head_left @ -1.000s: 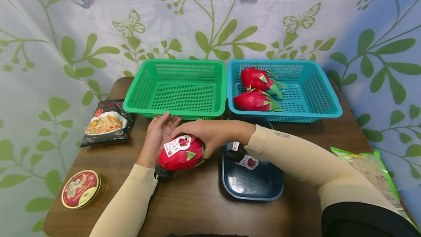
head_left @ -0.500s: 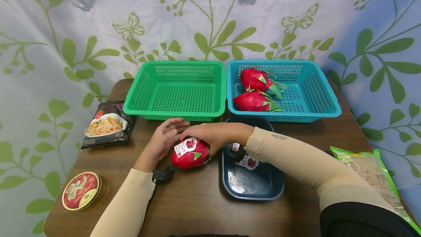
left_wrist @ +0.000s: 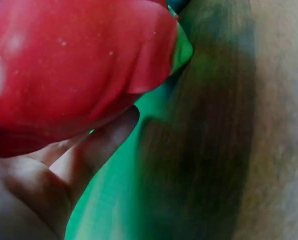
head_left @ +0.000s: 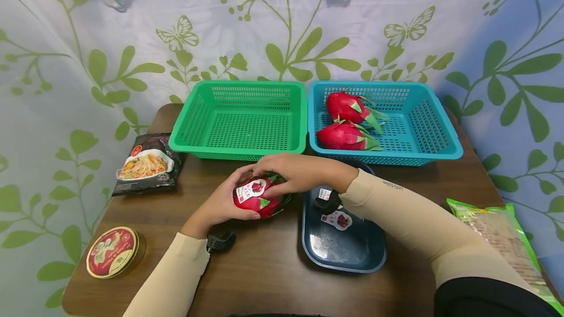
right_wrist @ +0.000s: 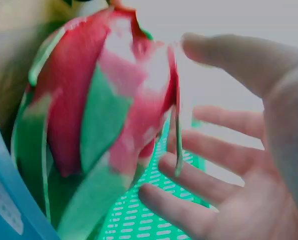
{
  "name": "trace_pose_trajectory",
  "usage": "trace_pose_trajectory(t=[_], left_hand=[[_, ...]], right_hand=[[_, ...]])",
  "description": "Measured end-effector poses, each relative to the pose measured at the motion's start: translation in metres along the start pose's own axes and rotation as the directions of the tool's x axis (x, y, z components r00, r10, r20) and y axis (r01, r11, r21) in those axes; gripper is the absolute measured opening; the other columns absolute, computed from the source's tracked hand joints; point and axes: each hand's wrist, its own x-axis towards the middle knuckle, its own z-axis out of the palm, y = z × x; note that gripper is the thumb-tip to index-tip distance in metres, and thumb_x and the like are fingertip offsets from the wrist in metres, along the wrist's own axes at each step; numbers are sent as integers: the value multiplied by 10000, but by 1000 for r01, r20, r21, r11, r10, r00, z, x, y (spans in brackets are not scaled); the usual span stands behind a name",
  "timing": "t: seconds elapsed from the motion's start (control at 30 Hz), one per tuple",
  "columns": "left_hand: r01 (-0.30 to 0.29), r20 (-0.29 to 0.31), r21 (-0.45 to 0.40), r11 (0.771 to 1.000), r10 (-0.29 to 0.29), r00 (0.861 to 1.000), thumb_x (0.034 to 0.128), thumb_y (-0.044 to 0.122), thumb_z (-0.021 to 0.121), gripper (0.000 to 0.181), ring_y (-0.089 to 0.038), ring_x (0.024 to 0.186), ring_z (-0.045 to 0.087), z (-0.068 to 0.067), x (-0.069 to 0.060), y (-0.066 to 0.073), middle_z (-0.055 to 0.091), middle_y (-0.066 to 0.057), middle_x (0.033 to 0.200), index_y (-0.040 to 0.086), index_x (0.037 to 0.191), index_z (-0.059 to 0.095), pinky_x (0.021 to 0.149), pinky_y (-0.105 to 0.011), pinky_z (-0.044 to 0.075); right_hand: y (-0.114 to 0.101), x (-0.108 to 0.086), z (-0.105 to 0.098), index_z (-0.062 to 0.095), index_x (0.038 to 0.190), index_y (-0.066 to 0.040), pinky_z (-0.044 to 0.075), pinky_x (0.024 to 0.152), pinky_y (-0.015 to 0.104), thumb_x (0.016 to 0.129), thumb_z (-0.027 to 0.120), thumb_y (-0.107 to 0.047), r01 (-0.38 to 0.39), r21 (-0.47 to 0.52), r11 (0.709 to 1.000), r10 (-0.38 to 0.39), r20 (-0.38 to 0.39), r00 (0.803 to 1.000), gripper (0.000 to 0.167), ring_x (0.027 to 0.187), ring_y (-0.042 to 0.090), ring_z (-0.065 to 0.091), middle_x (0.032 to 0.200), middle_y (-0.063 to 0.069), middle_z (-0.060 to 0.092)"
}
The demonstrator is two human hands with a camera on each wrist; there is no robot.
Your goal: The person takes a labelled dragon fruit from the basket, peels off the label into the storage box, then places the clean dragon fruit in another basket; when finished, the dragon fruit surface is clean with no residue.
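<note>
A red dragon fruit (head_left: 254, 203) with green-tipped scales and a white printed label (head_left: 251, 190) is between the hands, above the table in front of the green basket. My left hand (head_left: 218, 203) grips it from the left, thumb along its near side; its red skin fills the upper part of the left wrist view. Over its far right side lies my right hand (head_left: 296, 172). In the right wrist view, the right hand's fingers are spread and rather straight beside the fruit's leafy end (right_wrist: 96, 115), and the thumb stands slightly off its skin.
At the back stand a green basket (head_left: 238, 152) and a blue basket (head_left: 440, 153) holding two dragon fruits (head_left: 341, 136). A dark blue tub (head_left: 343, 266) with printed labels (head_left: 338, 220) lies under the right forearm. Around are a noodle packet (head_left: 147, 164), round tin (head_left: 112, 252) and green-edged bag (head_left: 502, 238).
My left hand has turned from palm-up under the fruit to gripping its left side. The fruit has shifted right and away from me, and my right hand's fingers have loosened.
</note>
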Motion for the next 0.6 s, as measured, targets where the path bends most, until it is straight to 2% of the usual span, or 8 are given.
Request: trace_pose_trajectory(t=[0.07, 0.13, 0.3, 0.4, 0.47, 0.6], left_hand=[[-5, -8, 12, 1000, 6, 1000, 750, 89, 964, 1028, -304, 1288, 547, 1, 0, 1, 552, -65, 1473, 202, 1585, 375, 950, -418, 573], [-13, -12, 35, 999, 14, 1000, 743, 108, 974, 1035, -294, 1263, 569, 2, 0, 2, 576, -55, 1451, 207, 1586, 382, 934, -417, 581], [-46, -25, 95, 994, 48, 999, 725, 139, 997, 1040, -267, 1238, 595, 4, 0, 3, 607, -25, 1420, 226, 1575, 404, 926, -417, 583], [-53, -41, 112, 992, 58, 997, 713, 140, 1004, 1030, -257, 1221, 605, 5, 1, 4, 618, -18, 1398, 243, 1556, 422, 922, -414, 585], [-57, -50, 115, 992, 63, 997, 705, 132, 1008, 1030, -262, 1208, 613, 5, 1, 3, 624, -24, 1390, 239, 1549, 426, 916, -409, 587], [-66, -41, 82, 994, 70, 997, 719, 95, 993, 1019, -288, 1199, 619, 4, 1, 3, 619, -47, 1405, 218, 1550, 416, 912, -408, 588]], right_hand=[[-2, 0, 1, 702, 1278, -43, 498, 993, 269, 1005, 759, -247, -1, -27, 1000, -2, -79, 997, 346, 1195, 157, 571, 1290, 59, 638], [-5, 1, 3, 750, 1169, -54, 507, 958, 265, 1025, 731, -225, -25, -64, 998, 18, -118, 993, 224, 1117, 157, 596, 1183, 50, 660], [-9, 7, 9, 773, 1081, -85, 517, 887, 260, 1022, 736, -200, -111, -105, 988, 94, -154, 984, 134, 1016, 138, 608, 1073, 13, 663], [-14, 10, 9, 771, 1031, -99, 517, 865, 264, 1002, 757, -169, -128, -105, 986, 107, -190, 976, 77, 979, 127, 608, 1032, -4, 660], [-19, 11, 8, 765, 1008, -94, 515, 858, 253, 991, 763, -143, -109, -118, 987, 82, -211, 974, 52, 959, 126, 604, 1003, -5, 655], [-36, 5, 4, 743, 1000, -80, 514, 864, 212, 972, 783, -127, -12, -157, 987, -30, -262, 965, 68, 964, 128, 593, 997, 6, 646]])
